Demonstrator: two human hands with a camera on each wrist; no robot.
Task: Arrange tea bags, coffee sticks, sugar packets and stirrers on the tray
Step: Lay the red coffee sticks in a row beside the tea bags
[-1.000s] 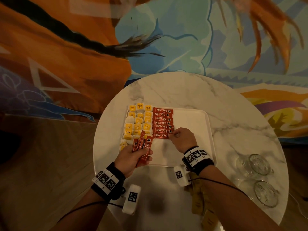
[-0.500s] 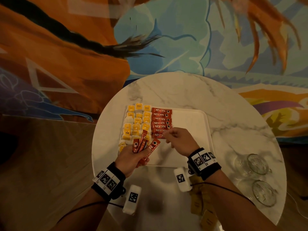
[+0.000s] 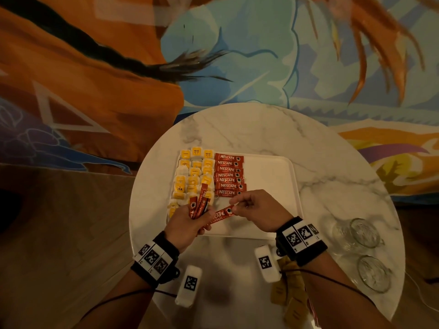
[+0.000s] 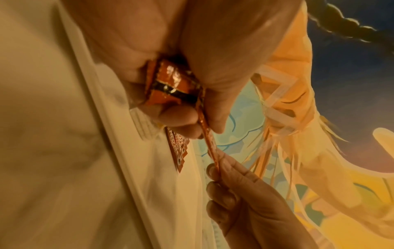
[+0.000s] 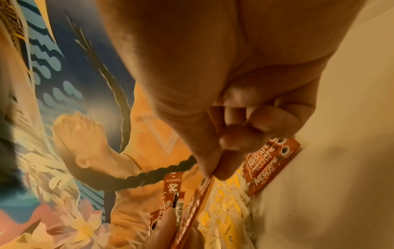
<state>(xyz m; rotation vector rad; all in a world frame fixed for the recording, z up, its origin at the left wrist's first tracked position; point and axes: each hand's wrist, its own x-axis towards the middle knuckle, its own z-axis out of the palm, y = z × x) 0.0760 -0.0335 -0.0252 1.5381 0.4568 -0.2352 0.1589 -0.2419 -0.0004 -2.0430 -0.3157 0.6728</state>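
Right hand [image 3: 259, 210] moved off row of coffee sticks [image 3: 229, 175], now pinching tip of one stick [image 3: 219, 216] between thumb and forefinger, above tray [image 3: 268, 198] front. Left hand [image 3: 187, 226] grips stick's other end plus spare sticks [image 3: 199, 205].

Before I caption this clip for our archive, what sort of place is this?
Probably a cafe or hotel lounge. A round marble table stands against a big painted mural, and a white tray holds rows of tea bags and coffee sticks, with glass cups beside it.
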